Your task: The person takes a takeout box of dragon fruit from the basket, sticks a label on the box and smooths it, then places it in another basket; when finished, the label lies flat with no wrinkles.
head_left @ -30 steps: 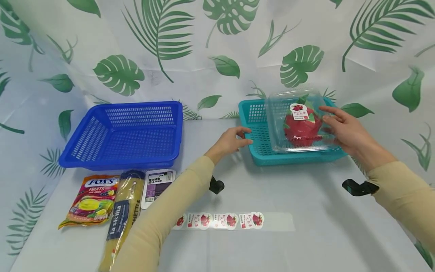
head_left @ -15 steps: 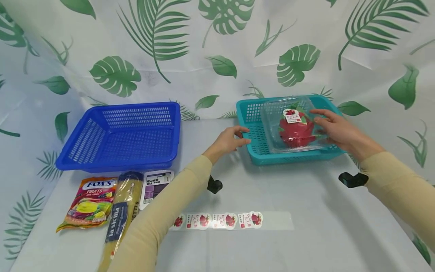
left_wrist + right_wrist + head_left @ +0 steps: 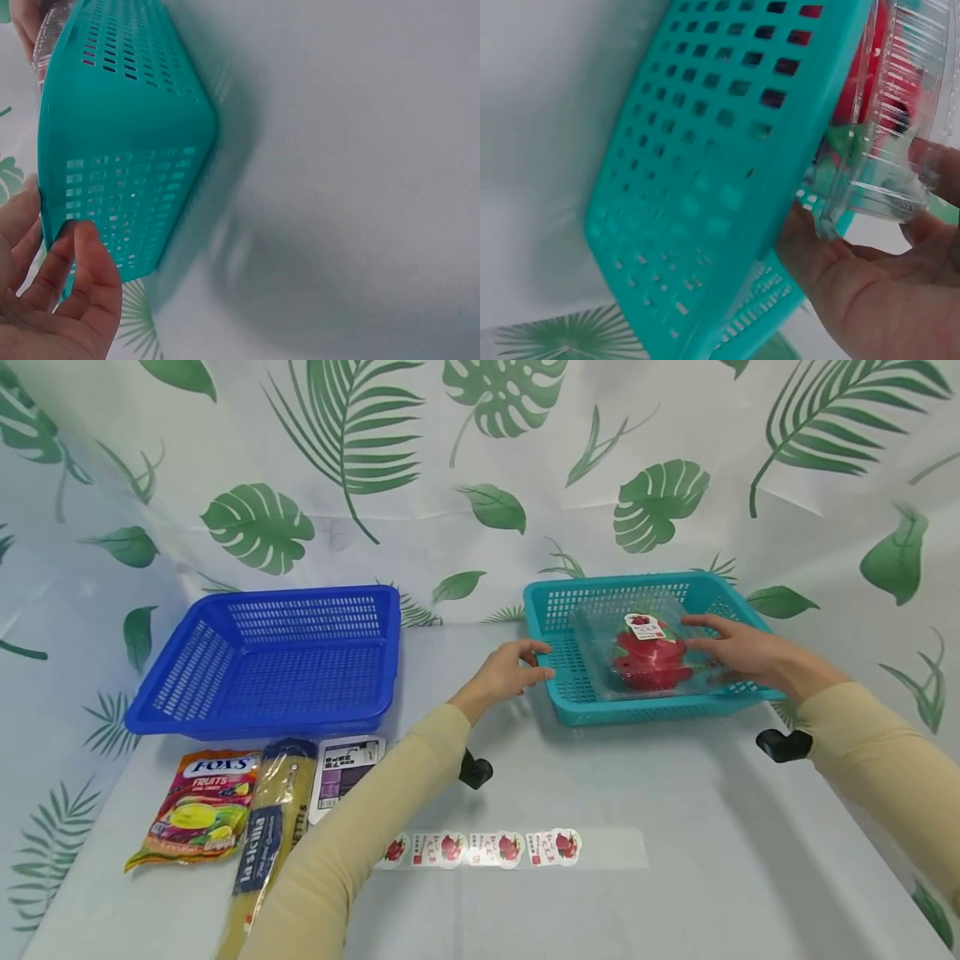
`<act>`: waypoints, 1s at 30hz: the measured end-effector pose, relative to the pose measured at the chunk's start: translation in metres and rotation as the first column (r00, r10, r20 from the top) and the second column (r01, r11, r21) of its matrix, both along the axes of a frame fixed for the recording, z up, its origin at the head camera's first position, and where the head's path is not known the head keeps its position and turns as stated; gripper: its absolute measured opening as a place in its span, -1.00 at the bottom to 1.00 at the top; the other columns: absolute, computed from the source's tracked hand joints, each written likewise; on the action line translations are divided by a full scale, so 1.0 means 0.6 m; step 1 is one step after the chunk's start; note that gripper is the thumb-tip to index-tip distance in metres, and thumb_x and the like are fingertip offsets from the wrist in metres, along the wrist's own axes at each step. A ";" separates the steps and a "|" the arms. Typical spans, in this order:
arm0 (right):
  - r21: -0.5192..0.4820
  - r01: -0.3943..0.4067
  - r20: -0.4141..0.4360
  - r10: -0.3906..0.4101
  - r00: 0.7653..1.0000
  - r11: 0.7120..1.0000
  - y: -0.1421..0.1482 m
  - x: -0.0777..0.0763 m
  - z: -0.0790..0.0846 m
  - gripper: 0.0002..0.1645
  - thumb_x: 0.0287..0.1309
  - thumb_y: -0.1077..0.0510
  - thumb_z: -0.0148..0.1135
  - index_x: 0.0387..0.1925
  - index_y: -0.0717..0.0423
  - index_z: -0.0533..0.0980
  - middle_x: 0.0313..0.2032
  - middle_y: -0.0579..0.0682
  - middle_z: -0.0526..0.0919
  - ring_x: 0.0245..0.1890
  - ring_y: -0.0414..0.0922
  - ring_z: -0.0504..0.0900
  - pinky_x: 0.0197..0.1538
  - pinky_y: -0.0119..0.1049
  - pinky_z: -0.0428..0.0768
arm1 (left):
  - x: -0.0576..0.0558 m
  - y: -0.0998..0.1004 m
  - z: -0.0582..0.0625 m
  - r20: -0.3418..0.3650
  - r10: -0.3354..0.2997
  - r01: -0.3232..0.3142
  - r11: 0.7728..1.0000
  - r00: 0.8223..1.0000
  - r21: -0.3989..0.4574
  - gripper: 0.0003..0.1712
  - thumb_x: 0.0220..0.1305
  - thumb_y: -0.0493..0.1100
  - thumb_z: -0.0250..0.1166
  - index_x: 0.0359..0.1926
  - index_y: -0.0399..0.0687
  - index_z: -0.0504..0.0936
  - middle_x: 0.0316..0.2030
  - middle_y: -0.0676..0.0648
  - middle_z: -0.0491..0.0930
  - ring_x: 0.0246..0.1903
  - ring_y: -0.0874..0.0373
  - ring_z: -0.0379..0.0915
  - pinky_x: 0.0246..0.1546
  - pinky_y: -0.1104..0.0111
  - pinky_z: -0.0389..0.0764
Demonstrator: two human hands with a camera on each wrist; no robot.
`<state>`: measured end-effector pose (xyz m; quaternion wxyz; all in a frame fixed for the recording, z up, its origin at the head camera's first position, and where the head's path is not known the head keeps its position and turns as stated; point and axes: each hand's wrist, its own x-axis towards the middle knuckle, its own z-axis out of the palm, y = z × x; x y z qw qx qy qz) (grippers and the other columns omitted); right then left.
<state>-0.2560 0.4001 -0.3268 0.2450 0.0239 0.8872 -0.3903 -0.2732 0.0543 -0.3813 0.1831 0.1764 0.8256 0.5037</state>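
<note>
My right hand (image 3: 753, 656) holds a clear plastic clamshell box (image 3: 595, 631) by its right side, fingers on the lid and thumb low at the edge in the right wrist view. Inside is a red dragon fruit (image 3: 651, 667) with green scales, and a white label (image 3: 645, 627) with a dragon fruit picture is on the lid. The box sits within the teal basket (image 3: 567, 672), toward its right side. At the basket's left end my left hand (image 3: 504, 675) pinches the rim between thumb and fingers; the left wrist view shows this hand (image 3: 71, 289) at the perforated end wall.
A blue basket (image 3: 311, 681) stands at the left. Before it lie a Fox's candy bag (image 3: 201, 806), a spaghetti pack (image 3: 270, 827) and a white-and-purple package (image 3: 343, 772), partly behind the left sleeve. A strip of dragon fruit stickers (image 3: 498, 847) lies in front.
My right hand has lowered the clamshell box into the teal basket, moving it slightly left and flattening its tilt. The left hand has stayed at the basket's rim.
</note>
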 end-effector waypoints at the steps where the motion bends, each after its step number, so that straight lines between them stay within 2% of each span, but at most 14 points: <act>1: 0.013 -0.016 0.010 0.016 1.000 1.000 0.003 0.002 0.000 -0.07 0.46 -0.19 -0.10 0.55 -0.01 -0.34 0.41 0.48 -0.17 0.27 0.48 0.18 0.19 0.22 0.39 | 0.000 0.000 0.000 0.000 0.000 0.000 1.000 1.000 -0.003 -0.51 0.35 -0.08 0.28 0.27 0.04 0.48 -0.16 -0.04 0.46 -0.14 -0.15 0.50 -0.28 0.25 0.57; 4: 0.029 -0.048 0.022 0.047 0.999 0.998 0.012 0.007 -0.001 -0.11 0.49 -0.15 -0.13 0.54 0.03 -0.33 0.40 0.50 -0.14 0.25 0.46 0.26 0.22 0.21 0.36 | 0.001 0.001 0.001 -0.003 -0.004 0.004 1.000 1.000 -0.014 -0.51 0.35 -0.07 0.28 0.27 0.05 0.48 -0.16 -0.04 0.46 -0.26 0.00 0.48 -0.29 0.25 0.57; 7: 0.017 -0.045 0.024 0.045 0.999 0.999 0.019 0.010 -0.009 -0.15 0.52 -0.08 -0.14 0.54 0.05 -0.32 0.38 0.52 -0.12 0.26 0.46 0.25 0.25 0.23 0.31 | 0.000 0.001 0.001 -0.009 -0.009 0.008 1.000 1.000 -0.023 -0.51 0.36 -0.07 0.27 0.28 0.05 0.48 -0.16 -0.04 0.47 -0.34 0.12 0.44 -0.30 0.28 0.57; 13: -0.003 0.001 0.014 -0.001 1.000 1.000 0.027 0.008 -0.029 -0.19 0.54 0.01 -0.17 0.54 0.07 -0.34 0.36 0.56 -0.12 0.26 0.48 0.18 0.26 0.26 0.29 | 0.001 0.004 0.003 -0.027 -0.016 0.015 0.999 1.000 -0.031 -0.51 0.36 -0.07 0.27 0.28 0.04 0.47 -0.17 -0.03 0.47 -0.35 0.14 0.44 -0.35 0.35 0.55; 18: -0.031 -0.002 0.037 0.003 0.999 1.000 0.027 0.004 -0.029 -0.14 0.53 -0.02 -0.14 0.53 0.05 -0.38 0.39 0.55 -0.22 0.28 0.49 0.12 0.27 0.28 0.24 | 0.004 0.003 0.006 -0.018 -0.002 0.001 1.000 1.000 -0.027 -0.51 0.35 -0.08 0.27 0.27 0.04 0.48 -0.18 -0.04 0.47 -0.36 0.14 0.44 -0.39 0.36 0.52; 23: -0.060 -0.009 0.058 0.013 0.998 0.998 0.027 0.002 -0.026 -0.10 0.50 -0.04 -0.09 0.53 0.02 -0.39 0.40 0.51 -0.30 0.30 0.47 0.08 0.28 0.27 0.23 | 0.005 0.002 0.006 -0.007 -0.001 0.001 1.000 1.000 -0.020 -0.52 0.36 -0.09 0.26 0.28 0.04 0.47 -0.18 -0.04 0.46 -0.35 0.12 0.43 -0.27 0.22 0.59; 27: -0.063 -0.006 0.034 0.008 0.999 0.998 0.028 0.003 -0.028 -0.11 0.50 -0.03 -0.07 0.54 0.04 -0.35 0.38 0.53 -0.19 0.29 0.45 0.10 0.28 0.26 0.25 | 0.005 0.002 0.005 0.002 -0.002 0.002 1.000 1.000 -0.009 -0.52 0.36 -0.10 0.26 0.28 0.03 0.47 -0.17 -0.05 0.45 -0.34 0.11 0.42 -0.12 0.03 0.58; 30: -0.052 0.004 0.002 -0.004 1.000 0.999 0.029 0.003 -0.030 -0.10 0.48 -0.05 -0.04 0.54 0.05 -0.30 0.37 0.53 -0.15 0.30 0.43 0.09 0.30 0.26 0.22 | 0.006 0.002 0.005 0.001 0.002 -0.002 1.000 1.000 -0.009 -0.52 0.36 -0.10 0.26 0.28 0.03 0.47 -0.18 -0.05 0.45 -0.34 0.11 0.43 -0.11 0.02 0.58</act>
